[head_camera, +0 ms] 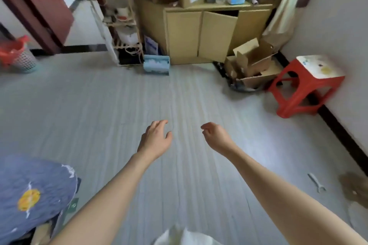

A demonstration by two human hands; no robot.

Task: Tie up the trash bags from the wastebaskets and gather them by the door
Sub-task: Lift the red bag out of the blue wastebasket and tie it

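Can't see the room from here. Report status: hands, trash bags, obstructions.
Left hand and right hand empty, fingers loosely curled. Wastebasket with red bag far left by the door, untouched. Bare floor between.

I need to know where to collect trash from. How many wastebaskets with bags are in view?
1: a mesh wastebasket lined with a red bag stands at far left by the door. Clutter may hide others.

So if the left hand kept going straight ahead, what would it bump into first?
Probably the light blue pack on the floor by the wooden cabinet. The left hand points forward over bare floor, which looks free until there, though depth is hard to judge.
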